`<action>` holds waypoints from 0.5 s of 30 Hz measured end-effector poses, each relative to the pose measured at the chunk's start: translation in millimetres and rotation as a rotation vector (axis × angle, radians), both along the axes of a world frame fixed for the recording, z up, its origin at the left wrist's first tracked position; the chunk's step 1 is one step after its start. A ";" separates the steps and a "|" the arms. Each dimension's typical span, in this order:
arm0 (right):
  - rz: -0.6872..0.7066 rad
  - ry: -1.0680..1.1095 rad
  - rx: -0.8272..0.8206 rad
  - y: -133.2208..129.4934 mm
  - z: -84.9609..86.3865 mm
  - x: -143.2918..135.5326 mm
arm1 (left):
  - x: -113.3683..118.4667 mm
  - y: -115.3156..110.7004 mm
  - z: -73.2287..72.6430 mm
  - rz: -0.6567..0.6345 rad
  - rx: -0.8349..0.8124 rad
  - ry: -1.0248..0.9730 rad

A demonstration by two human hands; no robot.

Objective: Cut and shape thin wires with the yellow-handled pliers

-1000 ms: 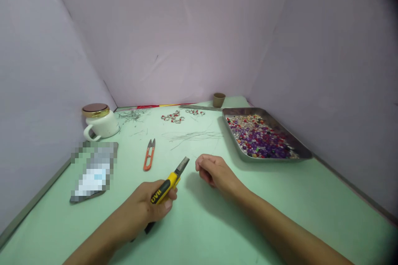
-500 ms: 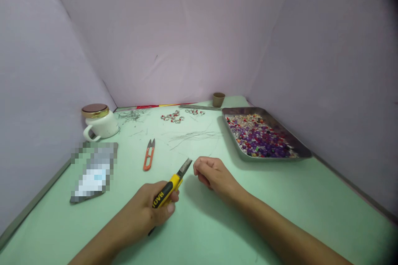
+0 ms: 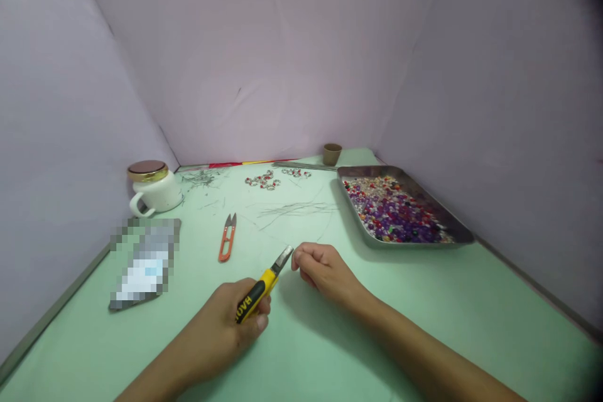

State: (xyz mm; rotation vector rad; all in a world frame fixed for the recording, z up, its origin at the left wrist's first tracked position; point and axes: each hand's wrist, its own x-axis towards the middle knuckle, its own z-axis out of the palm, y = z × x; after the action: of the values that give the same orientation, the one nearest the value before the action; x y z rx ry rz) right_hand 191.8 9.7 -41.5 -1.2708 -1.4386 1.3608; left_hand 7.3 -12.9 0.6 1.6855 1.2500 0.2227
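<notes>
My left hand [image 3: 238,320] is wrapped round the yellow and black handles of a pair of pliers [image 3: 264,286]. The pliers slant up and to the right, and their metal jaws look closed, with the tip right at the fingertips of my right hand [image 3: 318,267]. That hand is closed in a pinch; whatever lies between its fingers is too small or hidden to name. Orange thread snips [image 3: 226,242] lie on the table beyond my left hand. Thin loose wires [image 3: 296,207] are spread farther back.
A metal tray [image 3: 419,245] of mixed beads stands at the right. Linked rings with red beads [image 3: 262,181] lie at the back, beside wire scraps [image 3: 202,178]. At the left are a lidded white mug [image 3: 157,193] and a blurred flat object [image 3: 146,264]. A small brown cup [image 3: 332,154] stands behind.
The jaws of the pliers were slightly apart and now look closed, with the handles squeezed closer together. My right hand has barely moved. The whole view has shifted slightly.
</notes>
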 end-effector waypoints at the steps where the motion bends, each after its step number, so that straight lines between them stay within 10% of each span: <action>1: -0.001 0.006 0.006 0.2 -1.0 0.0 | -0.1 0.0 -1.1 0.002 0.002 -0.007; 15: -0.102 -0.059 0.048 -4.6 0.2 -4.4 | -15.1 16.7 -16.1 0.127 -0.033 -0.171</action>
State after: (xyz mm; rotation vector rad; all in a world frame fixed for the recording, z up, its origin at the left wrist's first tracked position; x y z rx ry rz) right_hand 187.4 5.0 -41.3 -1.3451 -1.4179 1.2232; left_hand -7.8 3.9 -15.4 1.5263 1.2267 0.4117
